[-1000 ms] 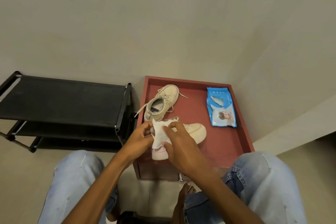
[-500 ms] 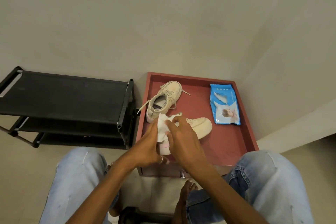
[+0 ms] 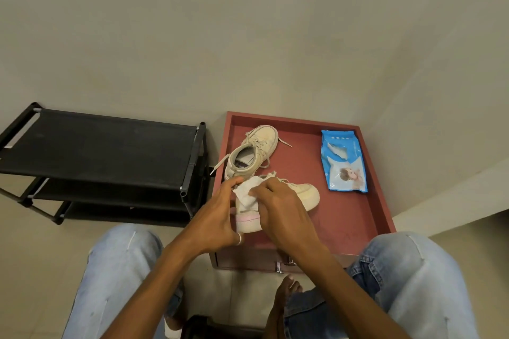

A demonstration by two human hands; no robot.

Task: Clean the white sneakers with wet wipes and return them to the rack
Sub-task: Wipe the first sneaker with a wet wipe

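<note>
Ok, left to right: black rack [image 3: 96, 151] stands on the floor just beside the tabletop's [image 3: 344, 217] left edge. Left hand [image 3: 217, 217] is curled round the heel of the near sneaker [image 3: 303, 192] close to the front-left corner, with the thumb tip up against the wet wipe [image 3: 246, 194]. The wipe is bunched over the heel collar. Right hand [image 3: 283, 209] has its fingers bent down and pinches the wipe onto the shoe from the right; the toe sticks out past it toward the tabletop's middle. Far sneaker [image 3: 256, 151] sits upright behind, toward the back-left corner, with loose laces and one end trailing over the left edge. Wipes pack [image 3: 344, 164] lies flat near the back-right corner, well apart from both shoes. My read is that the heel of shoe one is being wiped and that the rack step isn't started. Risks: the hold is heel-only, so a sideways rub could twist the shoe out of the left hand. A bunched wipe gives a small contact patch and likely smears dirt rather than lifting it. The trailing lace could snag on the edge or the rack post when that shoe gets lifted across. Hard to make out: whether the near sneaker's sole touches the tabletop, and how the right fingertips sit under the wipe. Can't tell how dirty either shoe is, or whether the pack's flap is closed. The lower rack shelves are mostly hidden.
</note>
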